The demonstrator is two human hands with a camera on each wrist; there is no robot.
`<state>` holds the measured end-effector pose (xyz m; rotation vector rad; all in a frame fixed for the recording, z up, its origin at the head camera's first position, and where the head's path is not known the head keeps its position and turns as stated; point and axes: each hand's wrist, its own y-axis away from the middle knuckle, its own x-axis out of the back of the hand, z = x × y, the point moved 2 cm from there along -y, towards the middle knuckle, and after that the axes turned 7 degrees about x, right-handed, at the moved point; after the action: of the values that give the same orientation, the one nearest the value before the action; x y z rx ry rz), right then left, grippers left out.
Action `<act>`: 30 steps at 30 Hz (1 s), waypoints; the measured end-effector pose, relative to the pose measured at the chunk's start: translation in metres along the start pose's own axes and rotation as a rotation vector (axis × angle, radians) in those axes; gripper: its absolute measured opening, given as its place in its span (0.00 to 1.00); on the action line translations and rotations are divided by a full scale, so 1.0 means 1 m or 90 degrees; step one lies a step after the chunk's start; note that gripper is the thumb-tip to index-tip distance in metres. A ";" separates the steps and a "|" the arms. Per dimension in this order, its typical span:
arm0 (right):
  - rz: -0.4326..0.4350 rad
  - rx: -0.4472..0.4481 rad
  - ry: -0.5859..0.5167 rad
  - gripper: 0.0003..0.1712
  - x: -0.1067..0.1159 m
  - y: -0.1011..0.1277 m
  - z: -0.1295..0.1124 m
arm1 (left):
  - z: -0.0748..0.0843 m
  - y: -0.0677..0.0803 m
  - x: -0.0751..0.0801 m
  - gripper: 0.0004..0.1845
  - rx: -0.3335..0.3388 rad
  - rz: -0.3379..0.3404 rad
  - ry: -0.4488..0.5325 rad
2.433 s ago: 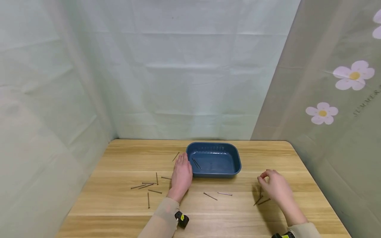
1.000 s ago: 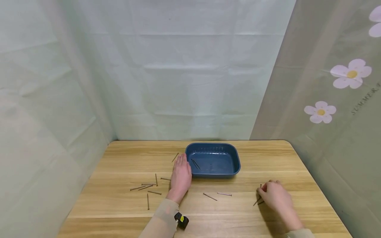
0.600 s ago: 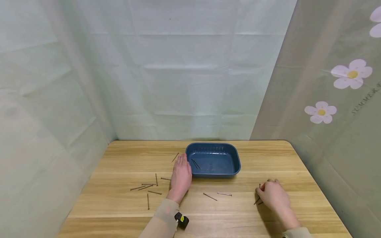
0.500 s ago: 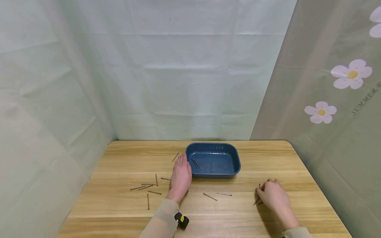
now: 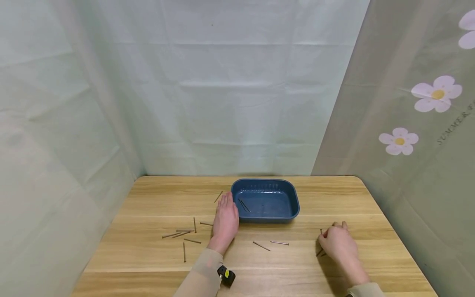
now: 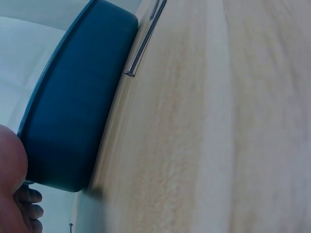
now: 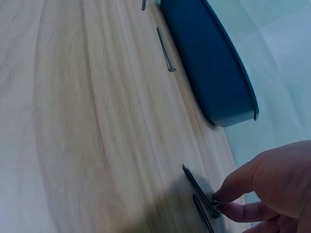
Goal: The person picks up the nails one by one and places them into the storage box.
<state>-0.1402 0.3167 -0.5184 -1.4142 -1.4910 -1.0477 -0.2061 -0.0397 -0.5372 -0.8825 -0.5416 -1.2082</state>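
- I see a wooden table (image 5: 156, 198) with pale green curtains (image 5: 237, 103) around it.
- The flowered curtain (image 5: 419, 123) reads "SUMMER".
- My left hand (image 5: 225, 220) lies flat, fingers together, beside the blue tray (image 5: 295, 204).
- My right hand (image 5: 335, 244) pinches a nail (image 7: 197, 187).

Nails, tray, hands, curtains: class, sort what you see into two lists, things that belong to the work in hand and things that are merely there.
In the work:
- right hand, fingers pinching a nail
- loose nails on the table
- blue tray holding two nails
- left hand flat beside the tray

Merely there:
- pale curtain
- flowered curtain
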 end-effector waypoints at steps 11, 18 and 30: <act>-0.017 -0.045 -0.021 0.15 -0.003 -0.007 -0.004 | -0.001 0.000 0.000 0.24 0.000 0.006 0.003; -0.002 -0.050 -0.032 0.16 -0.004 -0.009 -0.001 | 0.000 0.001 0.000 0.24 0.000 0.005 0.002; 0.023 -0.028 -0.060 0.16 -0.002 -0.011 -0.001 | -0.001 -0.001 -0.002 0.25 0.002 0.001 -0.003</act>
<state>-0.1514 0.3153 -0.5204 -1.5342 -1.5116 -1.0093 -0.2074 -0.0397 -0.5391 -0.8836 -0.5461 -1.2038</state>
